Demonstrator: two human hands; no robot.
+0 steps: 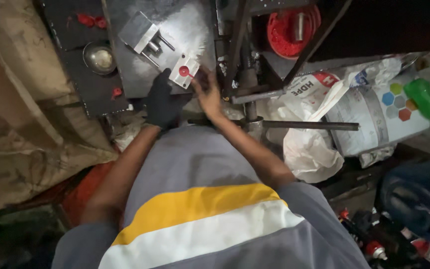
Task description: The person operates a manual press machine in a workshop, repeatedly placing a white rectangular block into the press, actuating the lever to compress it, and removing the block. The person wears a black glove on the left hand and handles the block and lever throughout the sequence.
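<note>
Gripping the lower left corner of a small grey mould block (185, 72) that is carrying a red plastic piece (184, 70) on its face, the left hand (162, 99), in a dark glove, is wrapping its fingers against the block's near edge, though the glove is hiding whether they are pinching or just pressing. The right hand (206, 89), bare, is reaching to the block's right edge with its fingers loosely spread, and motion blur is making it impossible to tell whether they are touching the block. The block is sitting at the near rim of a dark steel plate (125, 69), so the hands are working right at that edge. Behind it, a second metal block with pins (143, 32) is leaving a little bare plate between the two. To the left, a round metal bowl (99, 57) is lying well apart. To the right, an upright steel post (247, 74) and a horizontal bar (304, 124) are crowding the right hand closely, and white sacks (314, 144) are filling the space beyond.
</note>
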